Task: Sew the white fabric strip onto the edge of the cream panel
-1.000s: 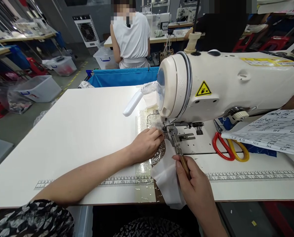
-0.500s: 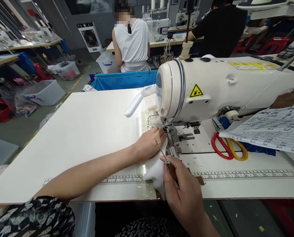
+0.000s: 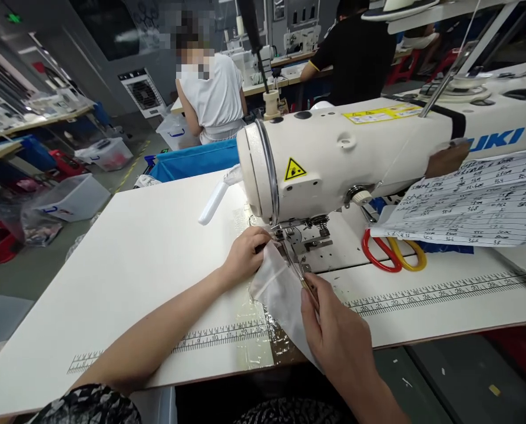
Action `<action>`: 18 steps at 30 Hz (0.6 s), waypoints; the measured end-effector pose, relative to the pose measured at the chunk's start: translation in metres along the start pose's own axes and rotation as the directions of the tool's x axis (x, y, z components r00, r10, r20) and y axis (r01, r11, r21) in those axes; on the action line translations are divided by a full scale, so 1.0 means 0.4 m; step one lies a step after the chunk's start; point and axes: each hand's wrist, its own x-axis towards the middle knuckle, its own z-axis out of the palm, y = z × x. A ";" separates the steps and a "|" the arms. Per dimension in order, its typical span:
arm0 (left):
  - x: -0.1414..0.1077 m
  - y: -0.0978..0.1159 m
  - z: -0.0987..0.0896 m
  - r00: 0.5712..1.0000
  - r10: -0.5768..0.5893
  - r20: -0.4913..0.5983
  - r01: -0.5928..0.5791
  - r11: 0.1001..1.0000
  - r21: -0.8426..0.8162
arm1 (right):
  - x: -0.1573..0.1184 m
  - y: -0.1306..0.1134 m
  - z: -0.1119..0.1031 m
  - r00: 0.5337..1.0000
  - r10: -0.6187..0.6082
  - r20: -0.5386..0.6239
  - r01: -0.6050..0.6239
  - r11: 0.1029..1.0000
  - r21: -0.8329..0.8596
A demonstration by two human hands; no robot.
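Note:
A white sewing machine [image 3: 316, 165] stands on the white table [image 3: 156, 247]. Thin white fabric [image 3: 280, 288] runs from its needle area down towards the table's front edge. Beside the presser foot, my left hand [image 3: 245, 253] is closed on the fabric's upper left edge. My right hand [image 3: 333, 318] grips a thin awl [image 3: 304, 282] by its brown handle, and its metal shaft points up-left to the needle area over the fabric. The awl's tip cannot be made out.
Scissors with red and yellow handles [image 3: 395, 253] lie at the right, partly under a handwritten sheet [image 3: 470, 206]. A printed ruler [image 3: 218, 338] runs along the table front. Behind are a blue cloth bin [image 3: 196, 159] and two seated people.
The view has turned, shifting the machine left. The fabric is now spread wider between my hands. The awl has come away from my left hand and lies along the fabric's right side.

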 end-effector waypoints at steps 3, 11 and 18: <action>0.005 0.003 -0.005 0.999 -0.049 0.006 0.050 0.996 -0.078 | 0.018 0.010 0.018 0.999 -0.029 -0.028 0.026 0.996 -0.084; 0.011 0.003 -0.008 0.990 -0.135 0.029 0.138 0.977 -0.165 | 0.039 0.014 0.039 0.998 -0.056 -0.020 0.054 0.995 -0.081; 0.011 0.003 -0.007 0.988 -0.151 0.038 0.156 0.971 -0.183 | 0.042 0.016 0.045 0.997 -0.064 -0.040 0.060 0.994 -0.088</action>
